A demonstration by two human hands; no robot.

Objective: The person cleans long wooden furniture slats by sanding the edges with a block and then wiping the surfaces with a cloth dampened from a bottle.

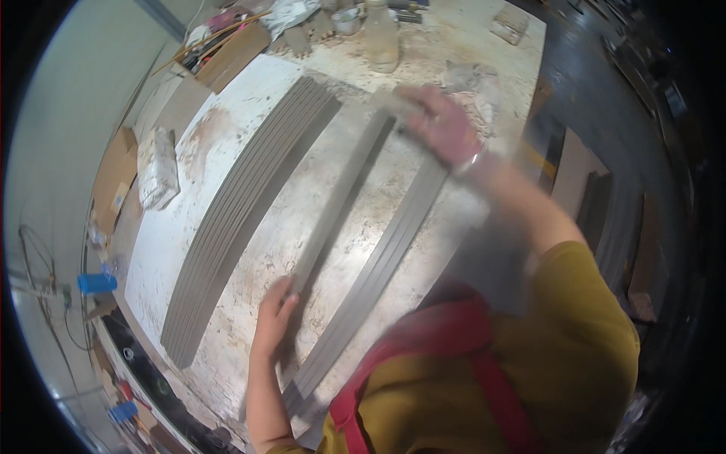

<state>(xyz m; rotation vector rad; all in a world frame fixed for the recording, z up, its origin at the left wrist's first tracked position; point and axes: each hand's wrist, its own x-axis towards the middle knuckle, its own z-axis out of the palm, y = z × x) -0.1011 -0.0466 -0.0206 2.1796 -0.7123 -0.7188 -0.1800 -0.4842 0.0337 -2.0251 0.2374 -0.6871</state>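
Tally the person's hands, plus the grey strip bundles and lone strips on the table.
Hands: 2 (left hand, right hand)
Strip bundles: 2 (left bundle, right bundle)
Lone strips: 1 (middle strip)
Total: 5

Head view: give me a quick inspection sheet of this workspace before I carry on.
Surface: pale table, marked with brownish smears and specks.
Job's things: single grey strip between the hands; stack of grey strips to its left, smaller group of strips to its right.
Clutter: clear jar and crumpled pale item toward the far end; wrapped block left of the stack.
Grippers: left hand touches the single strip's near end; right hand, motion-blurred, is by its far end, grip unclear.
Cables: dark cable by the left wall.
Surroundings: pale wall at left; dark floor at right.
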